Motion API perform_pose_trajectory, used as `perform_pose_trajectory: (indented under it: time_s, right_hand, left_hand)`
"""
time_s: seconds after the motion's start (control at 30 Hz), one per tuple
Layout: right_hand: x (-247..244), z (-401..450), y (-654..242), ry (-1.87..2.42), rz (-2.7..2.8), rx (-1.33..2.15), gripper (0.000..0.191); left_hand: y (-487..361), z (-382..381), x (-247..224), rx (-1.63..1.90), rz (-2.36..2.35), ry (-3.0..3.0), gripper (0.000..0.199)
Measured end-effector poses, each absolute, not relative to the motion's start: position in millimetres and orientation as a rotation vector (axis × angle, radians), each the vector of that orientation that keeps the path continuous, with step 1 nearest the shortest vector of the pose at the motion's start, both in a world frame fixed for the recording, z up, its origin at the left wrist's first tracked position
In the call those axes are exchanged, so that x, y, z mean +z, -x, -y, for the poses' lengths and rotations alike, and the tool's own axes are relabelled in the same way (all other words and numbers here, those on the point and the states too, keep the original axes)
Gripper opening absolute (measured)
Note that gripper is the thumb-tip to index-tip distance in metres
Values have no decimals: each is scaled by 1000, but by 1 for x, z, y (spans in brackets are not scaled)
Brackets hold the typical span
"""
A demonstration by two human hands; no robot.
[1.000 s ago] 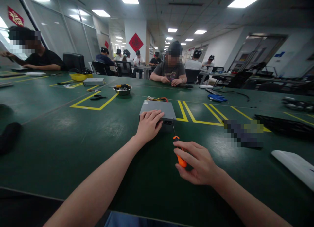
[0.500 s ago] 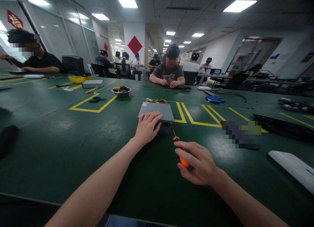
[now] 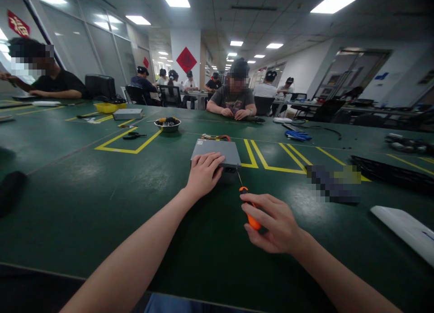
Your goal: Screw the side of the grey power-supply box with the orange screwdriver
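Note:
My left hand [image 3: 204, 175] lies flat on top of a grey metal electronics box [image 3: 217, 149], holding it down on the bench. My right hand [image 3: 271, 222] grips an orange-handled screwdriver [image 3: 252, 217] just in front of the box. Its thin shaft slants up towards the box's front edge, and the tip sits at a dark port or recess there. My fingers cover much of the handle. The box's front face is mostly in shadow, so its details are hard to make out.
The dark green workbench [image 3: 84, 191] has yellow tape outlines. Beyond the box lie a coloured wire bundle [image 3: 215, 137], a steel bowl of tools [image 3: 167, 125], black-handled scissors [image 3: 134, 135] and blue gloves [image 3: 298, 135]. A white panel [image 3: 403, 227] lies at right. Co-workers sit around the bench.
The whole view has shifted slightly as my head moved. My hands stay in the same places relative to the box, and the screwdriver stays at its front edge.

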State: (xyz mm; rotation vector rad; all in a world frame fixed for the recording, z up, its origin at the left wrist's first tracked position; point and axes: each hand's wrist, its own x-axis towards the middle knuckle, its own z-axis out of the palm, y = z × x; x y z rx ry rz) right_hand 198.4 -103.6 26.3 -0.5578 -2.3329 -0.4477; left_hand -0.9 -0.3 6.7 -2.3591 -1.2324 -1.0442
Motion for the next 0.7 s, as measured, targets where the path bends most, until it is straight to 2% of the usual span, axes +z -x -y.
perform_pose_trajectory:
  time_s: [0.7]
  right_hand:
    - [25, 102, -198, 554, 2334, -452, 23]
  left_hand:
    - [2, -1, 5, -1074, 1212, 2347, 30]
